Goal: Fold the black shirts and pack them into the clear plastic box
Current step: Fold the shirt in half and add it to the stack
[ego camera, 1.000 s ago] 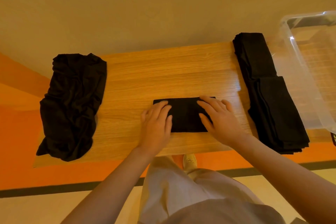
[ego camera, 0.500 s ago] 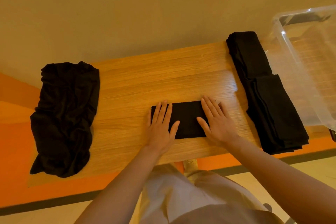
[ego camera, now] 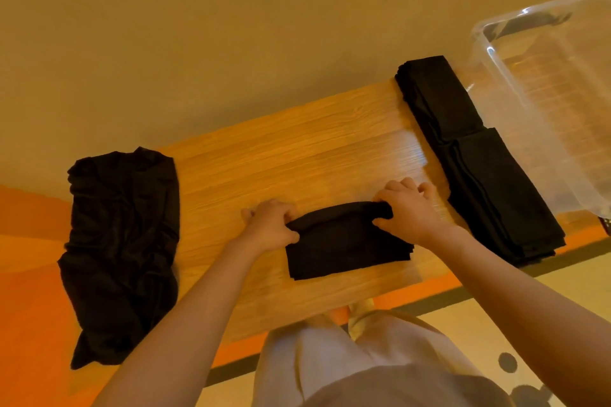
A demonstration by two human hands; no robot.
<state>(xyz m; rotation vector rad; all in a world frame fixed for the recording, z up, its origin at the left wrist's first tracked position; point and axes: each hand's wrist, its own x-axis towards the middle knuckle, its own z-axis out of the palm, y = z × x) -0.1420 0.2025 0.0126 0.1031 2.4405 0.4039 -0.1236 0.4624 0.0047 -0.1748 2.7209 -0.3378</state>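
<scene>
Head view, one entry.

Change from the earlier frames: both hands lay flat with fingers straight on the folded shirt (ego camera: 344,241); now each hand is curled round one end of its far edge, and that edge is raised off the wooden table (ego camera: 297,149) in a low arch while the near part lies on the wood. The shirt sits nearer the table's front edge than before.

Left hand (ego camera: 269,228): fingers and thumb clamped on the shirt's left far corner.
Right hand (ego camera: 408,210): fingers curled over, thumb under, gripping the right far corner.

Places, taken from the folded shirt:
- Stack of folded black shirts (ego camera: 479,158): to its right, two piles end to end running from the table's far edge to the near edge, close beside the right hand but apart from it.
- Clear plastic box (ego camera: 529,92): beyond that stack, further right, just beside it; its right side is cut off by the frame.
- Heap of unfolded black shirts (ego camera: 122,248): well to the left, draped over the table's left end and hanging past the front edge.

Edges and open room: bare wood lies behind the shirt as far as the table's far edge, and to its left up to the heap. A narrow strip of wood shows between the shirt's near edge and the table's front edge. On the right, little wood shows between the right hand and the stack.
</scene>
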